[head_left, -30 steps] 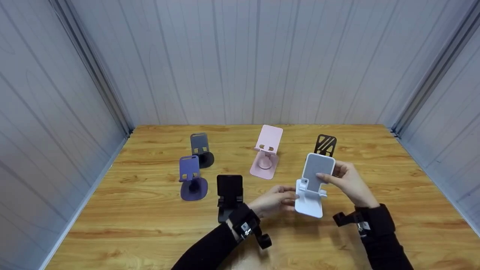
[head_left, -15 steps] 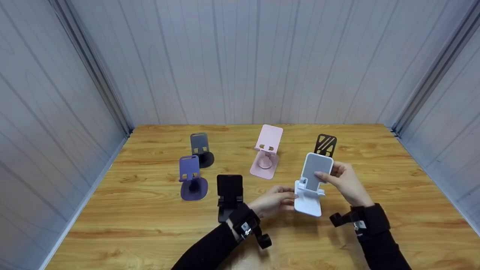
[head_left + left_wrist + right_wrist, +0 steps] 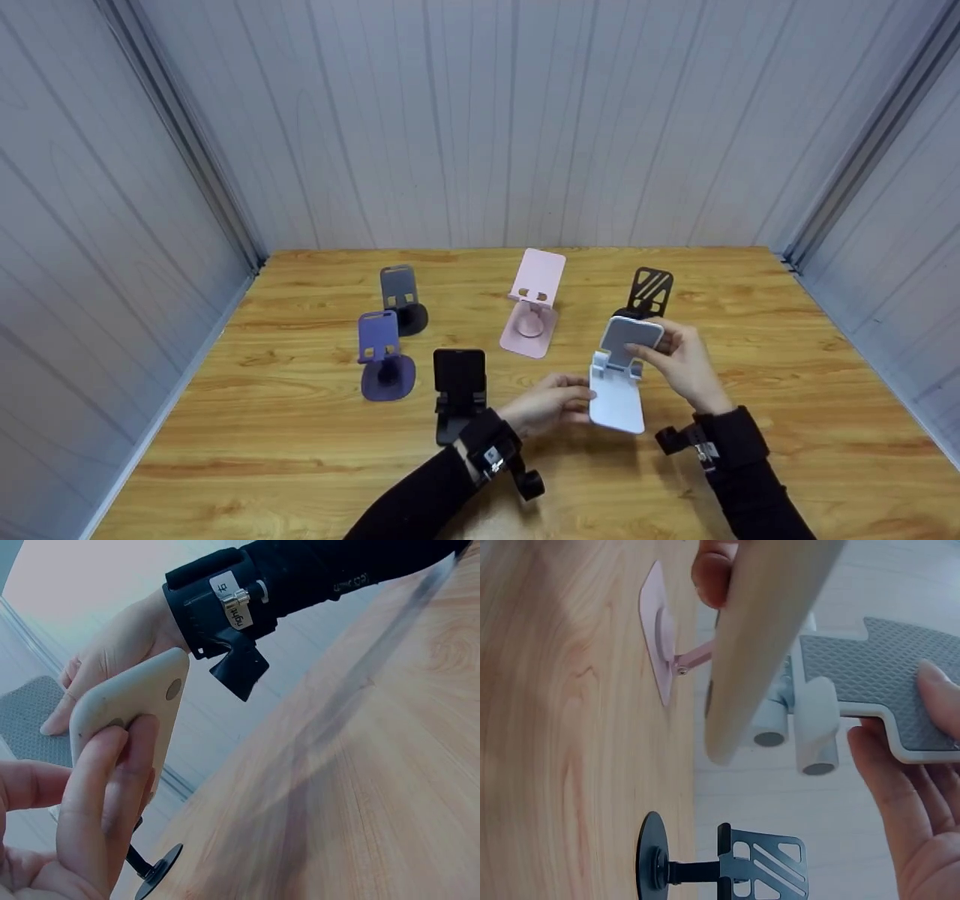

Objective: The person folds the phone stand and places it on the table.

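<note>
A white phone stand with a grey textured pad is held above the table between both hands. My left hand grips the left edge of its base; in the left wrist view the fingertips press the underside near a round foot. The upper plate is pinched by my right hand, thumb on the grey pad and fingers behind. In the right wrist view the hinge shows between base and plate. Just behind stands a black phone stand with slanted slots, its base partly hidden.
On the wooden table stand a pink phone stand, a grey one, a purple one and another black one beside my left wrist. A panelled wall closes off the back.
My right hand has moved slightly left, and the white stand's upper plate has tilted back, so it looks shorter from above. My left hand and the base have hardly moved.
</note>
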Action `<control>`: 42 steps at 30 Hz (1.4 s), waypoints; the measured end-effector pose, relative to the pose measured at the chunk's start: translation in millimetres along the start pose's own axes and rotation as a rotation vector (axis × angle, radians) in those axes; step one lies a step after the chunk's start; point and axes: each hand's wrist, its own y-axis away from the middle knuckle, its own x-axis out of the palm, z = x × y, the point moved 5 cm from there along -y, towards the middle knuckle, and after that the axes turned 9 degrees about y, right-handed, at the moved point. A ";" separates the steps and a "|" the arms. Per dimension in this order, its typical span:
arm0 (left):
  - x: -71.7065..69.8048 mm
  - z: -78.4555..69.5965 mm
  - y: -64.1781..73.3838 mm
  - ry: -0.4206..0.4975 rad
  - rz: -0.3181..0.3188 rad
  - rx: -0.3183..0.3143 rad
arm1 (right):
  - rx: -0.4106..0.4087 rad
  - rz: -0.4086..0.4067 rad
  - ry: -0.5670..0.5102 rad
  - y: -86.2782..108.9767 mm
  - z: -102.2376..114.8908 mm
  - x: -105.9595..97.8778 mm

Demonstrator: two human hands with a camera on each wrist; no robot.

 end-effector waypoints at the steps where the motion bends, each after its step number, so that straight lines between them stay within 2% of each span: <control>1: -0.4 0.3 -0.2 0.000 0.001 0.003 | -0.003 -0.003 0.013 0.1 0.4 0.8; 13: -3.9 2.7 -1.9 0.016 -0.050 0.002 | -0.010 -0.048 0.148 0.6 1.7 7.7; 20: -5.1 2.3 -2.8 0.030 -0.070 0.011 | 0.005 -0.017 0.152 -0.8 -0.3 7.6; 25: -8.9 0.3 -2.0 0.035 -0.118 -0.015 | -0.043 -0.016 0.155 -1.0 2.2 6.1; 29: -10.9 -2.6 0.1 -0.004 -0.134 -0.057 | -0.136 -0.056 0.127 -0.7 3.2 7.3; 32: -11.1 -5.5 1.1 -0.023 -0.136 -0.079 | -0.248 -0.088 0.168 0.6 4.5 10.8; 38: -12.7 -10.9 1.3 -0.011 -0.153 -0.052 | -0.470 -0.124 0.325 6.4 10.0 21.4; 42: -14.5 -11.7 2.3 -0.010 -0.142 -0.037 | -0.560 -0.113 0.385 9.4 12.1 27.1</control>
